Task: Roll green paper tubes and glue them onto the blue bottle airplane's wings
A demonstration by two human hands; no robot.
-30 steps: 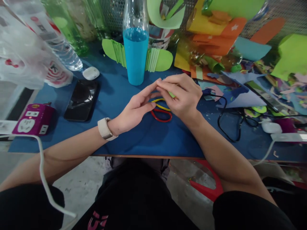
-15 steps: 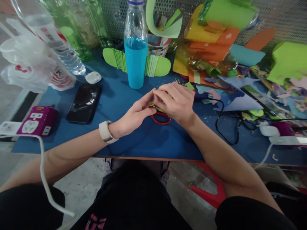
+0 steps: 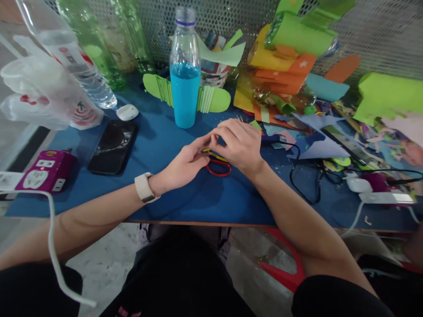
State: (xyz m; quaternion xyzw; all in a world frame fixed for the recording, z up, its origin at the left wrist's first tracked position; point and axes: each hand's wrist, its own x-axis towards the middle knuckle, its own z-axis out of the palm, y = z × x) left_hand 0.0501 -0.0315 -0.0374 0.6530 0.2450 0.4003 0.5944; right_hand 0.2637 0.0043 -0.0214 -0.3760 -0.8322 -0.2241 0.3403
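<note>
My left hand [image 3: 187, 163] and my right hand [image 3: 239, 145] meet fingertip to fingertip over the blue table [image 3: 205, 198]. Both hands are closed in a pinch on a small thing I cannot make out. A yellow rubber band [image 3: 216, 155] and a red rubber band [image 3: 219, 168] lie on the table right beneath the fingers; whether the fingers touch the yellow one I cannot tell. A pale watch sits on my left wrist.
A bottle wrapped in blue paper [image 3: 184, 83] stands behind the hands, before green folded paper [image 3: 216, 99]. A black phone [image 3: 112, 146], white earbud case [image 3: 127, 112] and purple power strip [image 3: 42, 169] lie left. Paper scraps, black cable [image 3: 306, 185] and a charger [image 3: 357, 185] lie right.
Both hands have sunk toward the table and the rubber bands. The green scrap seen in my right fingers a second ago no longer shows. The camera tilted up slightly.
</note>
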